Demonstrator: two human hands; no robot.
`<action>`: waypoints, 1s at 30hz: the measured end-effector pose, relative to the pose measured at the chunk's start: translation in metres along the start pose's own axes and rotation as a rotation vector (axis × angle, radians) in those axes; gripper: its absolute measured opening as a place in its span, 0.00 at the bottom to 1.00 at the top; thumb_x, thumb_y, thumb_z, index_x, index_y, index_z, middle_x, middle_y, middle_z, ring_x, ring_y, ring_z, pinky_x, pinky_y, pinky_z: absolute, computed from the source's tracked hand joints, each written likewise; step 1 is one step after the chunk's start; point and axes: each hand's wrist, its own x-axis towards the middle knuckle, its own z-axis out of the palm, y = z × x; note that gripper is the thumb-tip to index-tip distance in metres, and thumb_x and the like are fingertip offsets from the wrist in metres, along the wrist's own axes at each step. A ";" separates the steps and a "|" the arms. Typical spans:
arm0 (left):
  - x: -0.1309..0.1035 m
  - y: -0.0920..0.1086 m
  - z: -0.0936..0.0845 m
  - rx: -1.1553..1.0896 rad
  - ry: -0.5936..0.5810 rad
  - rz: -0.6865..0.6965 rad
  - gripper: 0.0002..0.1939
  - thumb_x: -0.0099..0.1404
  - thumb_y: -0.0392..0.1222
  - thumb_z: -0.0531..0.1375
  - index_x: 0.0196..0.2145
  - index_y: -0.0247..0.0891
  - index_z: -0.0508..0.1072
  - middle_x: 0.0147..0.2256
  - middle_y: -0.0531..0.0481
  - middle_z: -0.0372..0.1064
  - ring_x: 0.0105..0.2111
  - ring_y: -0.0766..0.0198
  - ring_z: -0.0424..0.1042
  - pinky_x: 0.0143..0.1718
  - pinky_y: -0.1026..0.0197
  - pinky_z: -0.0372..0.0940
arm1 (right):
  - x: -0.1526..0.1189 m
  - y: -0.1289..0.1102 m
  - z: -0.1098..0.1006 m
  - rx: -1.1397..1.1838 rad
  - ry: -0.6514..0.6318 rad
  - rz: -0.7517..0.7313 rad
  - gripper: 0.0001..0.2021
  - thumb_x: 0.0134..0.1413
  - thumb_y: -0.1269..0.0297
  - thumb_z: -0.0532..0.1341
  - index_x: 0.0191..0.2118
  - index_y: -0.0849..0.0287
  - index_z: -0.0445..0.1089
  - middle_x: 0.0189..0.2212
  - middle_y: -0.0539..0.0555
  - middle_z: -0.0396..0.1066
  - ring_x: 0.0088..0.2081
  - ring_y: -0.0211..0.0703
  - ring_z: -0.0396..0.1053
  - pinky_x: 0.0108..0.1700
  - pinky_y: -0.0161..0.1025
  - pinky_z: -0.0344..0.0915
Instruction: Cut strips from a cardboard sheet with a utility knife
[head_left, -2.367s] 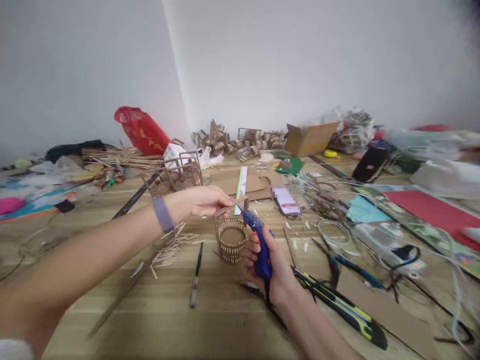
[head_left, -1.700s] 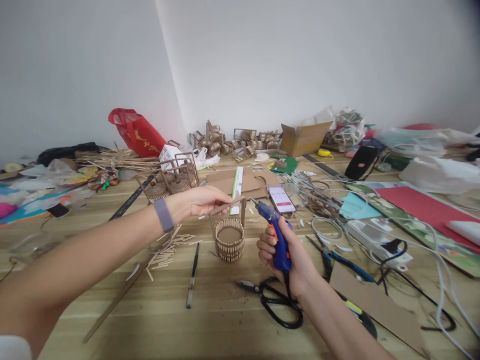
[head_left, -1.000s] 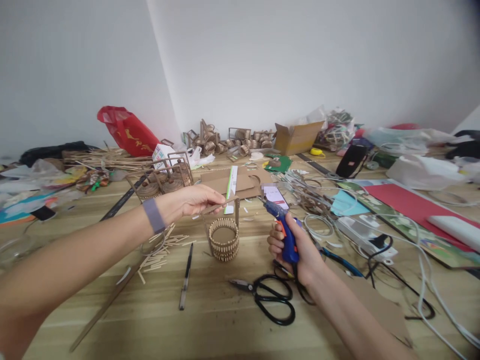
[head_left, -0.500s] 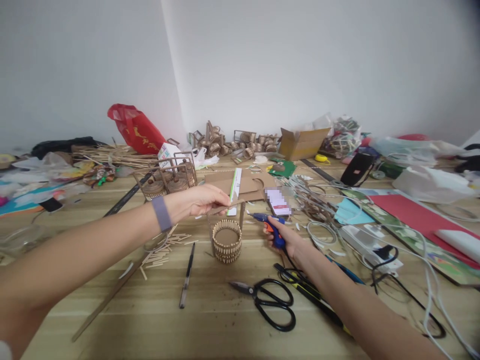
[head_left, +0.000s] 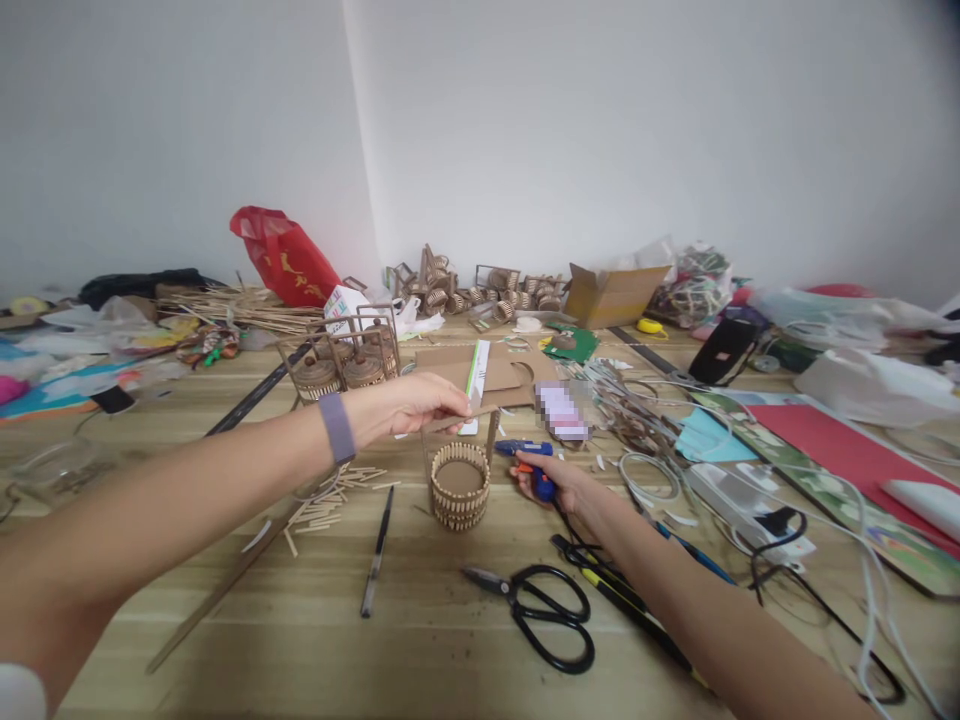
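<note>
My left hand [head_left: 433,402] pinches the crossbar of a brown cardboard handle [head_left: 493,432], which rises over a small round basket [head_left: 460,500]. The basket stands upright on the table, its wall ringed with short pale sticks. To the right, my right hand [head_left: 551,476] is wrapped round a blue and orange glue gun [head_left: 529,448]. Its nozzle points left, close to the handle's right upright; whether they touch I cannot tell. Black-handled scissors [head_left: 551,610] lie in front of the basket, and a pen [head_left: 377,550] lies to its left.
Lidded baskets [head_left: 364,370] stand behind my left wrist. Cut sticks [head_left: 322,510] and a long brown strip [head_left: 225,590] lie at left. A phone [head_left: 562,410], a power strip [head_left: 750,510] and loose cables occupy the right. Behind are cardboard [head_left: 435,362], a ruler [head_left: 478,375] and an open box [head_left: 615,297].
The glue gun has moved left and slightly down, bringing its nozzle closer to the handle's right upright. My left hand keeps its pinch on the handle. The whole view has shifted slightly.
</note>
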 end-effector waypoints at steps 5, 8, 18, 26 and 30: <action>0.000 0.001 0.003 -0.006 0.053 -0.030 0.08 0.53 0.24 0.62 0.23 0.33 0.72 0.21 0.52 0.71 0.21 0.71 0.71 0.27 0.69 0.68 | -0.002 0.001 -0.001 -0.094 0.005 0.020 0.14 0.64 0.59 0.61 0.51 0.61 0.69 0.45 0.55 0.72 0.39 0.40 0.73 0.38 0.41 0.73; 0.000 0.001 0.004 -0.006 0.063 -0.040 0.08 0.53 0.24 0.62 0.23 0.34 0.72 0.20 0.52 0.71 0.20 0.70 0.70 0.26 0.68 0.68 | -0.007 0.000 0.000 -0.208 0.023 0.033 0.15 0.65 0.57 0.61 0.51 0.61 0.69 0.44 0.55 0.72 0.38 0.40 0.72 0.38 0.41 0.73; 0.000 0.000 0.007 -0.013 0.049 -0.028 0.10 0.52 0.24 0.63 0.23 0.35 0.69 0.19 0.54 0.70 0.18 0.71 0.70 0.22 0.70 0.66 | -0.035 -0.007 0.001 -0.738 0.195 -0.016 0.16 0.65 0.53 0.59 0.49 0.60 0.70 0.42 0.54 0.73 0.36 0.39 0.72 0.38 0.41 0.73; -0.009 0.001 0.007 -0.054 0.016 -0.021 0.09 0.54 0.26 0.64 0.29 0.35 0.69 0.22 0.54 0.71 0.21 0.70 0.71 0.24 0.69 0.67 | -0.071 -0.048 0.014 -1.015 0.346 -0.404 0.11 0.63 0.57 0.62 0.38 0.61 0.72 0.38 0.52 0.72 0.37 0.40 0.71 0.40 0.41 0.70; -0.011 -0.001 0.006 -0.082 0.011 -0.022 0.10 0.56 0.25 0.64 0.31 0.35 0.68 0.22 0.53 0.71 0.22 0.68 0.71 0.25 0.67 0.67 | -0.096 -0.071 0.048 -0.964 0.288 -0.653 0.12 0.59 0.56 0.63 0.30 0.59 0.72 0.29 0.49 0.71 0.33 0.39 0.67 0.37 0.38 0.62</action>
